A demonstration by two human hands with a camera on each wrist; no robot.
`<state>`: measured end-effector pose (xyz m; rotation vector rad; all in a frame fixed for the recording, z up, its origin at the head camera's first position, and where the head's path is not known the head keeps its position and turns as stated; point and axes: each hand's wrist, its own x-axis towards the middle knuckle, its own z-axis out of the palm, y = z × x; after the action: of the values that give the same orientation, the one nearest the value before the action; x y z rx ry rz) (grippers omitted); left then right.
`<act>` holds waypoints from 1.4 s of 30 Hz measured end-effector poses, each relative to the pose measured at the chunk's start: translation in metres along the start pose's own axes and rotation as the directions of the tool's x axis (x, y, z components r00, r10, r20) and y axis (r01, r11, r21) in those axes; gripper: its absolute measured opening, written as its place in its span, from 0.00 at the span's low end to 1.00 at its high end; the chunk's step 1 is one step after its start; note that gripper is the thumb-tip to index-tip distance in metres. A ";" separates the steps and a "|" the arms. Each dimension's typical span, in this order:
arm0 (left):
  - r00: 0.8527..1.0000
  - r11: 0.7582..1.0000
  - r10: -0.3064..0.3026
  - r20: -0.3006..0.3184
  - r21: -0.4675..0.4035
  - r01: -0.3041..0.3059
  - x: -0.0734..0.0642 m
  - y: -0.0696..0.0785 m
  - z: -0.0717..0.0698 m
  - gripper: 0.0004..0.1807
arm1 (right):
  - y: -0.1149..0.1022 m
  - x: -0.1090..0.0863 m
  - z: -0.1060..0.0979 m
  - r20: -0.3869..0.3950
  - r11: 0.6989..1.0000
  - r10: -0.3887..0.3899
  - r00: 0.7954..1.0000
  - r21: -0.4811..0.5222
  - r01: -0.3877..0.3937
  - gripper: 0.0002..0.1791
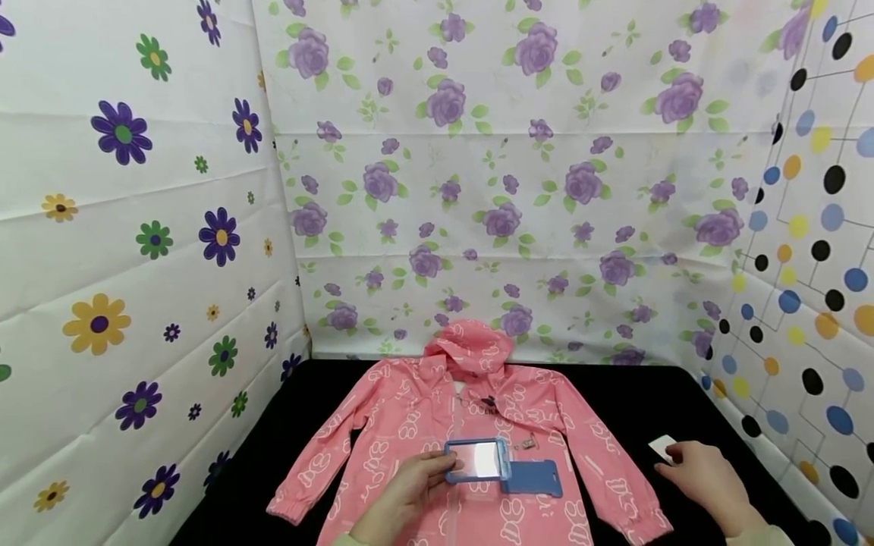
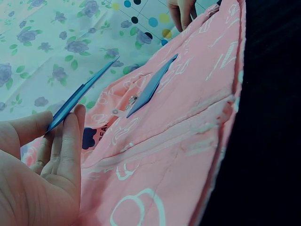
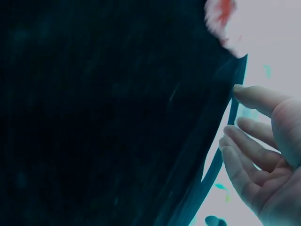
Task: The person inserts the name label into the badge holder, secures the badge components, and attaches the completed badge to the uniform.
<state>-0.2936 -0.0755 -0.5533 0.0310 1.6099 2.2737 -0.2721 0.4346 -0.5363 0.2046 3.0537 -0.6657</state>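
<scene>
My left hand (image 1: 416, 485) pinches a blue-framed clear card holder (image 1: 478, 461) by its left end, thumb on one side and fingers on the other. Its window catches a bright reflection, and in the left wrist view the holder shows edge-on above the jacket. A flat blue cover piece (image 2: 153, 89) lies on the pink hooded jacket (image 1: 382, 425), apart from the holder. Off to the right, my right hand (image 1: 706, 478) is over the black table, fingertips right at a small white card (image 1: 661, 447). In the right wrist view its thumb and fingers are spread apart.
A small silver metal clip (image 1: 528, 442) lies on the jacket just above the blue cover piece. The jacket is spread front up, sleeves out, on the black tabletop (image 1: 614, 402). Patterned cloth walls (image 1: 519, 250) enclose the table at the back and both sides.
</scene>
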 end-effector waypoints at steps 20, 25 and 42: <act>1.000 1.000 -0.011 -0.016 0.029 0.011 0.001 0.000 0.004 0.12 | 0.013 0.011 -0.007 0.069 0.999 0.016 0.997 -0.040 -0.013 0.27; 1.000 1.000 -0.001 -0.014 0.027 0.001 0.000 0.000 0.005 0.12 | 0.014 0.007 -0.004 0.051 0.998 0.062 0.997 -0.030 -0.061 0.23; 1.000 0.999 -0.018 -0.010 0.051 0.018 -0.004 -0.004 0.008 0.22 | 0.003 0.006 0.005 0.025 0.990 0.087 0.996 -0.111 -0.084 0.13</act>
<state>-0.2872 -0.0681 -0.5536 0.0180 1.6667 2.2223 -0.2779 0.4354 -0.5424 0.3182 3.0213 -0.4906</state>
